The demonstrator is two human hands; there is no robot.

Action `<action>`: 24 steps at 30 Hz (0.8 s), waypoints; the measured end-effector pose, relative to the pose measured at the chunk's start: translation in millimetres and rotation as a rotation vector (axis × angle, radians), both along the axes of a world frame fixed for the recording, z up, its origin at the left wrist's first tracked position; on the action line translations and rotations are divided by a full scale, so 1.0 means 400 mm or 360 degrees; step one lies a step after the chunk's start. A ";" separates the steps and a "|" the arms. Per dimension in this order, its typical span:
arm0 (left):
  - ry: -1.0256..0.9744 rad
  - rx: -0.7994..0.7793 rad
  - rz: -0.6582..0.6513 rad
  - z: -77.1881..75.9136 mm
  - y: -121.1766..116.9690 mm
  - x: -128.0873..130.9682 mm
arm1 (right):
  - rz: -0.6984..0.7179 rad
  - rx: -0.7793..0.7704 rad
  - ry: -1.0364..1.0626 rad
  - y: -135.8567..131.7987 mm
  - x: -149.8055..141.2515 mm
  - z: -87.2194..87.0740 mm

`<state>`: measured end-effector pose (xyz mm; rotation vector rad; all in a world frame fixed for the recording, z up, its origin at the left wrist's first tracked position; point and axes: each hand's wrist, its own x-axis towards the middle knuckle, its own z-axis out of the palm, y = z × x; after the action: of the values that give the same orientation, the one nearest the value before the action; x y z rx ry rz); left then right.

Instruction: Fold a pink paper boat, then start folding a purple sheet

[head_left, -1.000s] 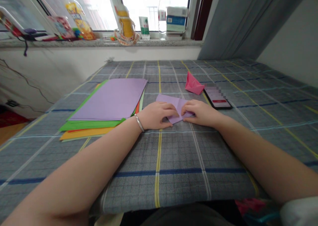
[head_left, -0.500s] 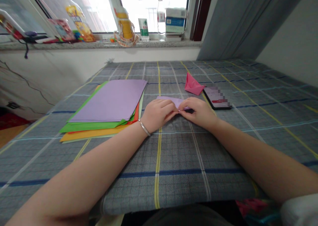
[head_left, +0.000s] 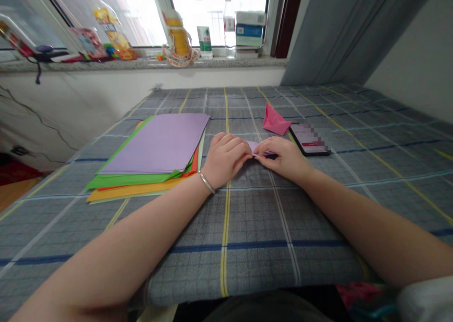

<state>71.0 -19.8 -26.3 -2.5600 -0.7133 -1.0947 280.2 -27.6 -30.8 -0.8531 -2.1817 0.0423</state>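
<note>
Between my hands is a piece of folded purple paper (head_left: pixel 252 145), mostly covered by my fingers. My left hand (head_left: pixel 228 158) pinches its near edge between thumb and fingers. Close beside it, my right hand (head_left: pixel 281 156) pinches the same edge, the two sets of fingertips almost touching. A folded pink paper boat (head_left: pixel 275 121) sits just beyond my right hand. To the left of my left hand lies a stack of coloured paper sheets (head_left: pixel 155 145), purple on top, with green, orange and yellow edges showing below.
A phone (head_left: pixel 309 139) lies right of the pink boat, its screen lit. Grey plaid cloth (head_left: pixel 255 218) covers the table. On the windowsill (head_left: pixel 141 65) behind stand several bottles, a yellow cup (head_left: pixel 180 41) with a strap, a white and green tube (head_left: pixel 204 41) and boxes (head_left: pixel 249 29).
My hands moved from resting on the flatter purple paper to pinching its near edge, fingertips drawn together. Less of the paper shows now. The boat, phone and stack stayed put.
</note>
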 end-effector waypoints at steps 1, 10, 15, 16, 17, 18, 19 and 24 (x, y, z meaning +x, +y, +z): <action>-0.0019 -0.0024 -0.0015 0.000 0.001 -0.001 | 0.0009 -0.0005 0.0032 0.002 0.003 -0.002; -0.0171 -0.0048 0.0004 0.000 0.027 -0.030 | -0.0053 -0.0143 0.0100 0.018 0.038 -0.004; -0.0294 -0.0080 0.0097 -0.002 0.043 -0.044 | -0.0196 -0.0182 0.0102 0.026 0.063 -0.002; -0.0332 -0.0094 0.0095 -0.002 0.046 -0.045 | -0.0218 -0.0182 0.0099 0.028 0.068 -0.001; -0.0372 -0.0111 0.0090 -0.002 0.049 -0.046 | -0.0236 -0.0182 0.0095 0.030 0.073 -0.001; -0.0415 -0.0135 0.0085 -0.002 0.051 -0.046 | -0.0253 -0.0181 0.0094 0.031 0.079 0.000; -0.0463 -0.0160 0.0080 -0.001 0.052 -0.046 | -0.0268 -0.0183 0.0093 0.033 0.085 0.000; -0.0647 -0.0206 0.0069 0.000 0.056 -0.047 | -0.0282 -0.0191 0.0127 0.047 0.116 0.000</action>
<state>52.2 2.6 -26.4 -2.4310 -0.9560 -1.6264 326.5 -8.7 -30.7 -1.0914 -2.0378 0.1186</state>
